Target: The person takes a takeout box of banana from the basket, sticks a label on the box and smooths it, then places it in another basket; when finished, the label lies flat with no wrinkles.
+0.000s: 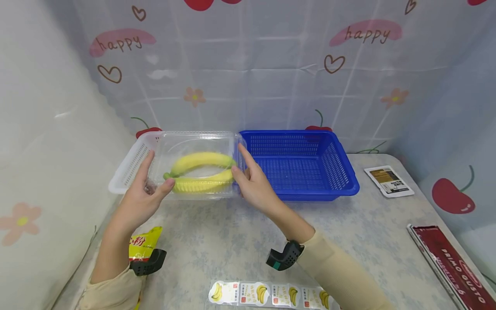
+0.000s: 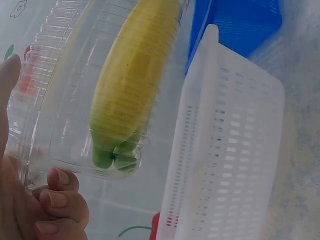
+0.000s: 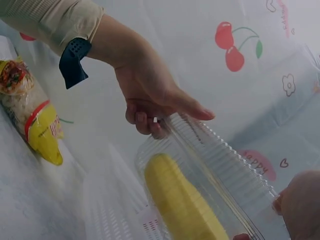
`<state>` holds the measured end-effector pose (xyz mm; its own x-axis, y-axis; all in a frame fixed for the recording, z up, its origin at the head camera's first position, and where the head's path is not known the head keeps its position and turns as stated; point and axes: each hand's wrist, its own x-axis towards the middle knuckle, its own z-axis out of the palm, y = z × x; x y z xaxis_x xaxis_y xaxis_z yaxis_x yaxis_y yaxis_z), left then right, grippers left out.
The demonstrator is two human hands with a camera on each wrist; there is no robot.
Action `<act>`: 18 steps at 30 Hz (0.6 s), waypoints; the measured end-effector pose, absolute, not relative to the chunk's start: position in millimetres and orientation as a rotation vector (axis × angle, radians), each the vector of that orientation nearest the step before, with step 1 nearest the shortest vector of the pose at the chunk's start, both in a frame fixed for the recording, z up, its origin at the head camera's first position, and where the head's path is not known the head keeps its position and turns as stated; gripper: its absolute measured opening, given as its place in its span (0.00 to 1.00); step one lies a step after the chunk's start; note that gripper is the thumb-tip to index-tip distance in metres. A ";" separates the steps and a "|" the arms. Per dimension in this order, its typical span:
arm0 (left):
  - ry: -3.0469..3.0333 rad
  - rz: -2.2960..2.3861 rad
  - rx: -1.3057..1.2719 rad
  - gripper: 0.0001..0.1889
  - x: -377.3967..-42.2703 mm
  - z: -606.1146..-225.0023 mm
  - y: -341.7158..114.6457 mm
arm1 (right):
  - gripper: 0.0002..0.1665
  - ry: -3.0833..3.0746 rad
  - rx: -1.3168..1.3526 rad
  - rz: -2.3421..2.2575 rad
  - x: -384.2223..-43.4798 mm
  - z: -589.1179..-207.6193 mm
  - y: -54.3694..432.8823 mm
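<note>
A clear plastic clamshell box (image 1: 201, 144) with two bananas (image 1: 203, 160) inside is held up over the white basket (image 1: 123, 172). My left hand (image 1: 141, 200) grips the box's left end; in the left wrist view its fingers curl under the corner, beside the bananas' green tips (image 2: 103, 155). At the opposite end my right hand (image 1: 257, 187) holds the box, thumb at the front and index finger stretched along the side. The lid lies over the bananas. Much of the white basket is hidden behind the box.
To the right stands a blue basket (image 1: 350, 187). A small white-edged pouch (image 1: 389, 181) and a red spaghetti pack (image 1: 457, 262) lie at the far right. A strip of banana stickers (image 1: 267, 295) is at the front edge, and a yellow food bag (image 1: 146, 243) lies by the left forearm.
</note>
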<state>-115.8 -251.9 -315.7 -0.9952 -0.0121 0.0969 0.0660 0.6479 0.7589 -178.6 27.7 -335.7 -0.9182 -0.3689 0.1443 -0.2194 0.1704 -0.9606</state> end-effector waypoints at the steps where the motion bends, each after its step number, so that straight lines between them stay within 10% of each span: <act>1: -2.763 -1.276 -0.047 0.47 -114.2 -315.0 -251.1 | 0.36 2.306 -0.593 -1.861 -177.5 -335.8 28.3; 18: -2.767 -1.228 0.007 0.48 -77.9 -318.6 -240.5 | 0.50 2.367 -0.672 -1.738 -151.2 -336.4 45.0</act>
<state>-77.9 -240.5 -318.6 -0.9934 -0.0505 0.1025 0.0421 0.6721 0.7393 -151.2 45.0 -336.4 -0.8927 -0.4230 0.1552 -0.2747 0.2379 -0.9316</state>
